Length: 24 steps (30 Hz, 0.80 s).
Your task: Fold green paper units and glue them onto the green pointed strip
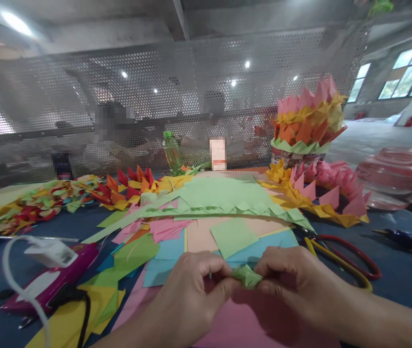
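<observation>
Between my two hands is a small folded piece of light green paper (247,276). My left hand (200,285) pinches its left end between thumb and fingers. The right end is pinched by my right hand (293,278). Under the hands lie pink paper sheets (242,319) and blue sheets (166,258). A square of green paper (233,237) rests just beyond the fingers. Behind it, a row of folded green points (213,211) runs along a larger green sheet (224,191).
Scissors (351,266) with red and yellow handles lie right, near a pen (405,237). A magenta power strip (53,275) with a white charger sits left. Pink and yellow folded paper (322,193), a layered paper stack (305,121), a plastic jar (396,179) and a green-capped bottle (171,152) stand farther back.
</observation>
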### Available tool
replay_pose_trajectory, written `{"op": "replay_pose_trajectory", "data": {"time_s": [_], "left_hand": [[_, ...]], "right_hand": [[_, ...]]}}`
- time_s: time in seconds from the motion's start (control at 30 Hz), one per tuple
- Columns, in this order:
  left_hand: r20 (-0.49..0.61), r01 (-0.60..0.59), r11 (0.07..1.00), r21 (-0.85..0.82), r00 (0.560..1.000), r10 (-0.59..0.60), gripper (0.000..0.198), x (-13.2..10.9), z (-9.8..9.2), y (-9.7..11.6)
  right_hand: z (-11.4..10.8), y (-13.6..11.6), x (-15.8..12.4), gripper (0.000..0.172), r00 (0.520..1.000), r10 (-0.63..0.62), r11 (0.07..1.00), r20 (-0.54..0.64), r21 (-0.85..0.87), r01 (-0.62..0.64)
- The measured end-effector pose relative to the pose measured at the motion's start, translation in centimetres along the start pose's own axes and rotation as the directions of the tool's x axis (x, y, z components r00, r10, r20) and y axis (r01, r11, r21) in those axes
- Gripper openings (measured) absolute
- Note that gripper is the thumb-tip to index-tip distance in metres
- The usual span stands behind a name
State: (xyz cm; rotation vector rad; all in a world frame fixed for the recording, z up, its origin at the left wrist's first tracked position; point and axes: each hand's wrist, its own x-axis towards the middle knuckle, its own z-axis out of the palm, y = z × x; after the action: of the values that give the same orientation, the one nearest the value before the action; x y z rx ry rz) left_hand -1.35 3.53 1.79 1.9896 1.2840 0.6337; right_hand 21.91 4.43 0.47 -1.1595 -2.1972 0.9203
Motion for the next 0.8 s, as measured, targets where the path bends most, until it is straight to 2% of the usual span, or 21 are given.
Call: {"op": "replay_pose_trajectory", "data": {"time_s": [0.1, 0.2, 0.3, 0.4, 0.47, 0.63, 0.73, 0.8], "left_hand": [[-0.047, -0.085, 0.995, -0.043, 0.995, 0.083, 0.01, 0.08, 0.01, 0.04], [0.006, -0.021, 0.993, -0.12, 1.0, 0.022, 0.012, 0.23, 0.07, 0.02], [0.073, 0.05, 0.985, -0.163, 0.997, -0.038, 0.016, 0.32, 0.27, -0.11], [0.136, 0.088, 0.984, -0.154, 0.988, -0.067, 0.014, 0.28, 0.56, -0.38], [0.137, 0.082, 0.992, -0.099, 0.988, -0.068, 0.013, 0.19, 0.7, -0.5], [0.086, 0.014, 0.999, 0.045, 0.996, -0.018, 0.012, 0.1, 0.76, -0.42], [0.095, 0.059, 0.998, -0.02, 0.994, -0.056, 0.009, 0.19, 0.75, -0.42], [0.12, 0.112, 0.989, -0.095, 0.988, -0.1, 0.007, 0.25, 0.73, -0.46]], "right_hand": [[-0.05, -0.36, -0.17, 0.013, 0.999, 0.011, 1.0, 0.053, -0.02, -0.01], [-0.13, -0.59, -0.16, 0.009, 0.997, -0.015, 0.998, 0.07, -0.06, 0.019], [-0.13, -0.67, -0.1, 0.003, 0.998, -0.026, 1.0, 0.052, -0.01, 0.027], [0.09, -0.58, -0.17, 0.011, 0.999, 0.032, 0.997, 0.033, 0.065, -0.034], [0.32, -0.53, -0.27, 0.009, 0.995, 0.071, 0.995, 0.064, 0.059, -0.075], [0.64, -0.6, -0.24, 0.008, 0.995, 0.068, 0.996, 0.077, -0.057, -0.064], [0.67, -0.46, -0.14, 0.009, 0.993, 0.088, 0.996, 0.074, -0.041, -0.085], [0.77, -0.27, -0.18, 0.011, 0.993, 0.088, 0.995, 0.081, 0.033, -0.091]]}}
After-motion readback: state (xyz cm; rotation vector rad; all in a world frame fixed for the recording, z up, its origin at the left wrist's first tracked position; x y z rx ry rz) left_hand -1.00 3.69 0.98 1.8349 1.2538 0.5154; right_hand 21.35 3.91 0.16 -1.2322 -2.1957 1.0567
